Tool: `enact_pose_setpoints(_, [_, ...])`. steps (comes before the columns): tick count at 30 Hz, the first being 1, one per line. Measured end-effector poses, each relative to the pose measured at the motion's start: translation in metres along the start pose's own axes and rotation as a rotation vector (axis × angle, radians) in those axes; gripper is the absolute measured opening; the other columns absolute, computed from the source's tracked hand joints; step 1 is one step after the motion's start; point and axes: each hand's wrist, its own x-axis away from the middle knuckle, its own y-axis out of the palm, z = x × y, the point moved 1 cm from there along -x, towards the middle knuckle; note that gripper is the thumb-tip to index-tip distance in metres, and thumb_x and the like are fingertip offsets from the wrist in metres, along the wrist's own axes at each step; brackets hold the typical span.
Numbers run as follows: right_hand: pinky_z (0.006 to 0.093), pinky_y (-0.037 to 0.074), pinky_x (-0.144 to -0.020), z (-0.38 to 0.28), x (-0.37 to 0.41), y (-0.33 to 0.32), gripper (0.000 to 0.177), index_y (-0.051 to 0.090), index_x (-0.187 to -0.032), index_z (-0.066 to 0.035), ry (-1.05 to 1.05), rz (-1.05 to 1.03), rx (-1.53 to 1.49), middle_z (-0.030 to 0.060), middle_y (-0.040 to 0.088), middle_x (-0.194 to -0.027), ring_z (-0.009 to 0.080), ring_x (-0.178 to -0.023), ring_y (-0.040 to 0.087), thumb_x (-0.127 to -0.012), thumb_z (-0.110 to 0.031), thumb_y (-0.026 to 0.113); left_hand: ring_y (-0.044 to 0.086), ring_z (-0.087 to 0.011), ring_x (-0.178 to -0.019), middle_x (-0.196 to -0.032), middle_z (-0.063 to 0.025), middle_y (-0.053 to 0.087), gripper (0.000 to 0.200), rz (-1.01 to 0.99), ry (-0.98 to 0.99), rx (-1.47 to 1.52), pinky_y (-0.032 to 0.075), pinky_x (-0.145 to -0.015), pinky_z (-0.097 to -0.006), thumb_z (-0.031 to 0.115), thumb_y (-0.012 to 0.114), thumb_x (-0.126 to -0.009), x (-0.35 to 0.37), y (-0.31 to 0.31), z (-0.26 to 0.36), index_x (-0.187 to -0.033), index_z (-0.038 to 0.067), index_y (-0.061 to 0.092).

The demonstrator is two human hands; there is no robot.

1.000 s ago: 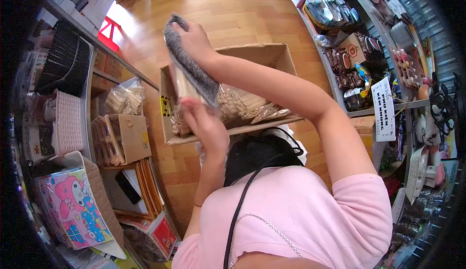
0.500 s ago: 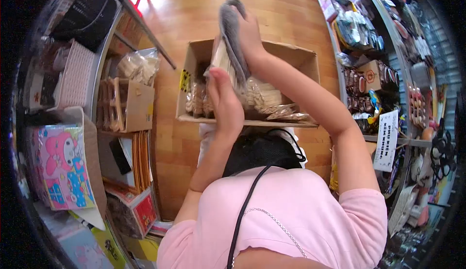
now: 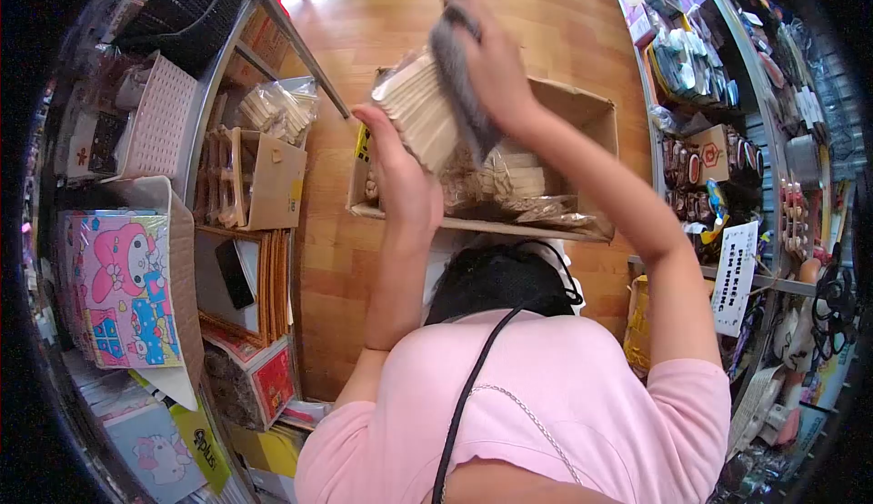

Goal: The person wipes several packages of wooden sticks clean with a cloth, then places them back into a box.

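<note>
A clear-wrapped pack of flat wooden sticks [image 3: 416, 109] rests tilted in my left hand [image 3: 406, 181], whose thumb stands up along its left edge. My right hand [image 3: 500, 72] is closed around a grey cloth [image 3: 459, 77] and holds it against the pack's right side. Both are above an open cardboard box [image 3: 573, 118]. Inside the box lie several more plastic-wrapped packs of wooden pieces [image 3: 518, 181], partly hidden by my hands and the pack.
Shelves stand close on both sides. At left are a small box of wooden pieces [image 3: 273, 181], a pink basket [image 3: 159, 118] and picture-covered packs [image 3: 123, 286]. At right hang a white sign [image 3: 735, 279] and dark-handled scissors [image 3: 832, 295]. Wooden floor [image 3: 364, 13] lies beyond the box.
The pack has turned so that its broad face shows more. My right hand and the cloth have shifted right, and my left hand has moved slightly left.
</note>
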Motion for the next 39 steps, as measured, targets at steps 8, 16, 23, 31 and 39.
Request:
enact_pose_setpoints(8, [0.0370, 0.042, -0.092, -0.041, 0.008, 0.006, 0.034, 0.061, -0.104, -0.006, -0.528, -0.190, 0.189, 0.0133, 0.059, -0.110, 0.0297, -0.106, 0.053, -0.070, -0.007, 0.060, 0.037, -0.0214, -0.124, -0.137, -0.0094, 0.035, 0.069, 0.152, -0.001, 0.104, 0.031, -0.103, -0.0370, 0.057, 0.025, -0.091, -0.013, -0.011, -0.007, -0.137, 0.005, 0.027])
enact_pose_setpoints(16, [0.0379, 0.040, -0.095, -0.028, 0.018, 0.009, 0.032, 0.060, -0.110, -0.007, -0.416, -0.163, 0.173, 0.0139, 0.058, -0.114, 0.0310, -0.111, 0.051, -0.078, -0.005, 0.058, 0.041, -0.0224, -0.121, -0.134, -0.0096, 0.039, 0.067, 0.257, 0.005, 0.044, 0.033, -0.101, -0.0370, 0.057, 0.025, -0.092, -0.018, -0.014, -0.007, -0.134, 0.004, 0.031])
enact_pose_setpoints(23, [0.0386, 0.043, -0.092, -0.022, 0.007, 0.014, 0.033, 0.061, -0.109, -0.014, -0.578, -0.254, 0.184, 0.0083, 0.059, -0.112, 0.0269, -0.104, 0.055, -0.076, -0.014, 0.060, 0.041, -0.0234, -0.121, -0.133, -0.0106, 0.040, 0.064, 0.217, 0.039, 0.068, 0.034, -0.101, -0.0386, 0.054, 0.026, -0.092, -0.014, -0.022, -0.007, -0.134, 0.006, 0.031])
enact_pose_setpoints(31, [0.0440, 0.048, -0.072, -0.018, -0.033, -0.035, 0.022, 0.060, -0.101, -0.005, -0.179, -0.017, 0.141, 0.0193, 0.062, -0.085, 0.0378, -0.077, 0.060, -0.081, -0.007, 0.051, 0.046, -0.0252, -0.114, -0.125, -0.0150, 0.045, 0.066, 0.284, 0.086, -0.129, 0.043, -0.090, -0.0386, 0.056, 0.030, -0.091, -0.007, -0.015, 0.029, -0.130, 0.002, 0.032])
enact_pose_setpoints(39, [0.0348, 0.042, -0.093, -0.065, 0.026, 0.015, 0.031, 0.062, -0.103, -0.014, -0.730, -0.161, 0.197, 0.0056, 0.063, -0.101, 0.0190, -0.100, 0.058, -0.073, -0.010, 0.058, 0.044, -0.0207, -0.117, -0.127, -0.0093, 0.044, 0.057, 0.149, 0.091, 0.247, 0.037, -0.098, -0.0348, 0.049, 0.026, -0.095, -0.009, -0.007, 0.001, -0.131, 0.006, 0.035])
